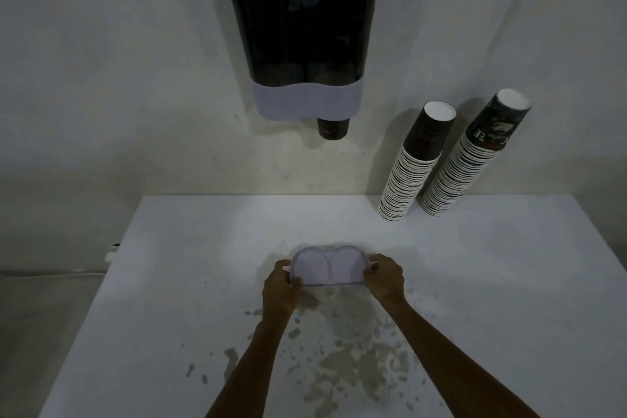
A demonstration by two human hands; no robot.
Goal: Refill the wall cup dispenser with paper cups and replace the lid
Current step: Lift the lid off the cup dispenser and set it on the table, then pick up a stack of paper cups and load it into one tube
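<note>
A dark, smoked-plastic cup dispenser [302, 13] with a pale lilac base band hangs on the wall; one dark paper cup [333, 128] pokes out of its bottom. Its top is out of frame. The lid [327, 266], pale lilac with two joined round lobes, is at the middle of the white table, underside up. My left hand [281, 285] grips its left end and my right hand [385, 276] grips its right end. Two tall stacks of dark paper cups, the left stack [415, 163] and the right stack [473, 156], stand upside down at the table's back right, leaning against the wall.
The white table [190, 282] has chipped, stained paint near its front middle. A white cable [51, 273] and a small white fitting [112, 251] sit at the table's left edge. The wall behind is plain and pale.
</note>
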